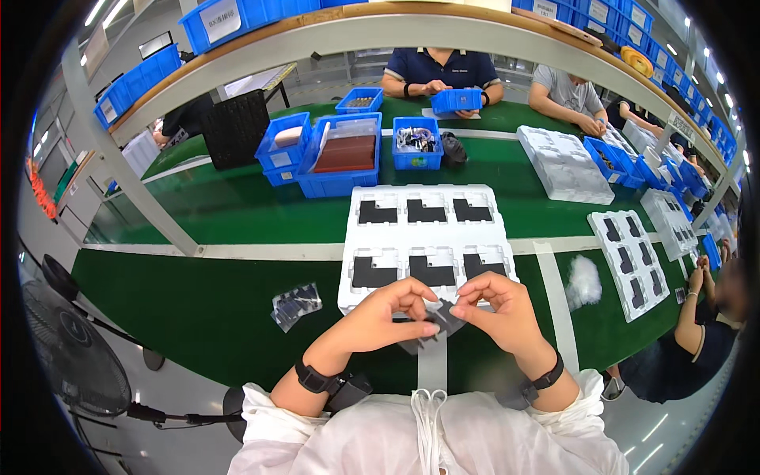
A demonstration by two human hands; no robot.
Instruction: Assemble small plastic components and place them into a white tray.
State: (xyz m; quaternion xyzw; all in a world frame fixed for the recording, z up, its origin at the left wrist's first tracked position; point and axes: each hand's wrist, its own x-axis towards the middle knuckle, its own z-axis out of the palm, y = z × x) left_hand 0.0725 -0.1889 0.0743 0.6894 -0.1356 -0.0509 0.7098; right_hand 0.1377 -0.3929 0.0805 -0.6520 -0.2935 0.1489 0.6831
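Observation:
Both my hands are raised at the near edge of the white molded tray (427,237). Between them is a thin dark grey piece (445,318) with small dark strips; its exact kind cannot be made out. My left hand (388,313) pinches its left side with thumb and fingers. On the other side, my right hand (503,310) grips the upper right part between thumb and forefinger. Black L-shaped pieces (427,210) lie in the tray's compartments, in two rows. To the left of the tray rests a clear sheet with dark pieces (297,305) on the green tabletop (214,293).
Blue bins (340,182) stand beyond the tray, one with brown-red flat pieces. A white fluffy wad (584,281) and another filled tray (629,261) lie to the right. A shelf beam (380,36) crosses overhead. A fan (75,348) stands left; co-workers sit across and at right.

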